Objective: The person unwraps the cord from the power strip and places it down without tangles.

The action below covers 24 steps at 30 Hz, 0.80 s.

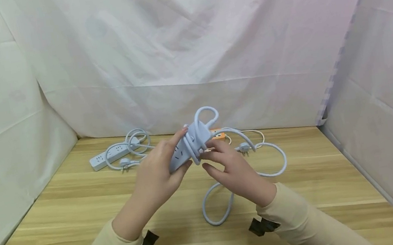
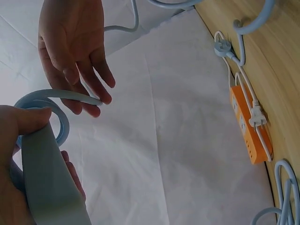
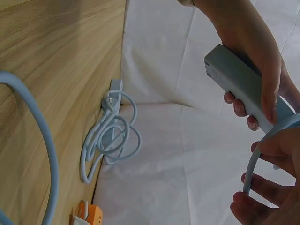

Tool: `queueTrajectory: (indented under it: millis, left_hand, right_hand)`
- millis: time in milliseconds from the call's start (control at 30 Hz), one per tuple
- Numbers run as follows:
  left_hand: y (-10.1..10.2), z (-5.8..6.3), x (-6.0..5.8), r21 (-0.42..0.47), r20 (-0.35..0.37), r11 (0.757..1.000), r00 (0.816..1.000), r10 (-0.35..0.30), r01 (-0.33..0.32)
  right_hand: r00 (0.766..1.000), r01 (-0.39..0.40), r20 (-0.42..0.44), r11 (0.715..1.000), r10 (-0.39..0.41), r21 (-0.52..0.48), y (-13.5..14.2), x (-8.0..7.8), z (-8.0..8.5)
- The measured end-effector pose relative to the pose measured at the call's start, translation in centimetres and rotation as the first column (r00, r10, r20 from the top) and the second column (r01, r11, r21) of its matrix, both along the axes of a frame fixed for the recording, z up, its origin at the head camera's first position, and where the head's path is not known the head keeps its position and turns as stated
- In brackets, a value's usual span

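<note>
My left hand grips a pale blue-grey power strip, raised over the table and tilted, its sockets partly covered by fingers. Turns of its thick cord wrap round the far end, and a loop stands up above it. Close beside that end is my right hand, its bent fingers holding the cord in the right wrist view. The right thumb stays apart from the fingers. More cord trails in wide loops below and right of this hand, with a round plug lying on the table.
A second blue-grey power strip lies at the back left with its coiled cord and plug. Behind the hands is an orange power strip with a thin white cord and plug. White cloth encloses the wooden table.
</note>
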State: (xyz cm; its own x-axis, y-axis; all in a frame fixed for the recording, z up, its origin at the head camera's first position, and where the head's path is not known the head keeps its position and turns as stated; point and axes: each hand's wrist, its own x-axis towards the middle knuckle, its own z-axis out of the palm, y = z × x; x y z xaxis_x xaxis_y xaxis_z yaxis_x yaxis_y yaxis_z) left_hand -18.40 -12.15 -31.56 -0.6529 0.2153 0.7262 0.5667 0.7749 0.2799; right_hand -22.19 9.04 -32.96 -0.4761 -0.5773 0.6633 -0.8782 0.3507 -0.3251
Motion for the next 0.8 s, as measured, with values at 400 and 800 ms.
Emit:
queueTrajectory:
  millis: [400, 800]
  left_hand:
    - [-1.1, -0.9, -0.6, -0.014, 0.049, 0.996, 0.995, 0.087, -0.087]
    - [-1.6, -1.8, -1.0, -0.096, 0.230, 0.987, 0.961, 0.150, -0.131]
  right_hand:
    - [0.998, 0.036, 0.052, 0.998, -0.039, 0.049, 0.5, 1.0, 0.0]
    - [0.997, 0.046, -0.061, 0.997, -0.049, -0.056, 1.6, 0.3, 0.6]
